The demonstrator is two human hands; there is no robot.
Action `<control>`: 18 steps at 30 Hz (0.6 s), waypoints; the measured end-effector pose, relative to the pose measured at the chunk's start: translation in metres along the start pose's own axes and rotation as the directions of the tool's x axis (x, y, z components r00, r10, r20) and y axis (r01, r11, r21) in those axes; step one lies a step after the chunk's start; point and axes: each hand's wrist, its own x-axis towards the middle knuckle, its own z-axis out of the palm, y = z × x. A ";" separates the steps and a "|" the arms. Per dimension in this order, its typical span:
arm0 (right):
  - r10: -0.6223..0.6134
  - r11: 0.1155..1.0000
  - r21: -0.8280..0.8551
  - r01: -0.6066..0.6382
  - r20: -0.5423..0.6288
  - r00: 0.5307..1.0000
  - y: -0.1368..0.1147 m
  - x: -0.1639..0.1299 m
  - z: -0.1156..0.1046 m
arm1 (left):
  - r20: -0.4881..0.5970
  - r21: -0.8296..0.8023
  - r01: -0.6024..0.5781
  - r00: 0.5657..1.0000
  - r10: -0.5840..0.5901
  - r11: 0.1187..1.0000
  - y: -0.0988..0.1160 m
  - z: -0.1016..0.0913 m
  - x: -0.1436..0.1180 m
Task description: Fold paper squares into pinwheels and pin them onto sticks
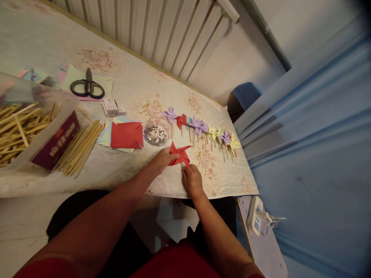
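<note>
A red paper pinwheel (181, 155) is pinched at its left side by my left hand (165, 159), whose thumb lies on the paper. My right hand (193, 181) is closed just below the pinwheel, its fingertips at the lowest blade; what lies inside those fingers is hidden. Left of the pinwheel sits a clear round dish (157, 132) of small shiny metal pins. Beyond it lies a stack of cut paper squares with a red sheet (126, 135) on top. Finished pinwheels on sticks (199, 126) lie in a row at the right.
A clear plastic tub (43, 146) of wooden sticks stands at the left, with a bundle of loose sticks (81, 148) beside it. Dark-handled scissors (87, 87) rest on coloured paper behind small white boxes (113, 107). A power strip (255, 216) lies on a stool near the blue curtain (313, 154).
</note>
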 end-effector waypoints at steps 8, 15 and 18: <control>0.020 1.000 -0.011 -0.019 0.009 1.000 -0.004 0.004 -0.001 | -0.058 -0.060 0.031 0.998 -0.034 0.998 0.009 0.007 -0.005; 0.102 0.995 -0.013 -0.102 -0.022 0.995 -0.007 0.005 0.002 | -0.070 -0.055 0.039 0.997 -0.043 0.998 0.010 0.007 -0.007; 0.122 0.992 -0.001 -0.122 -0.027 0.992 -0.007 0.005 0.003 | -0.067 -0.061 0.031 0.997 -0.035 0.998 0.010 0.007 -0.008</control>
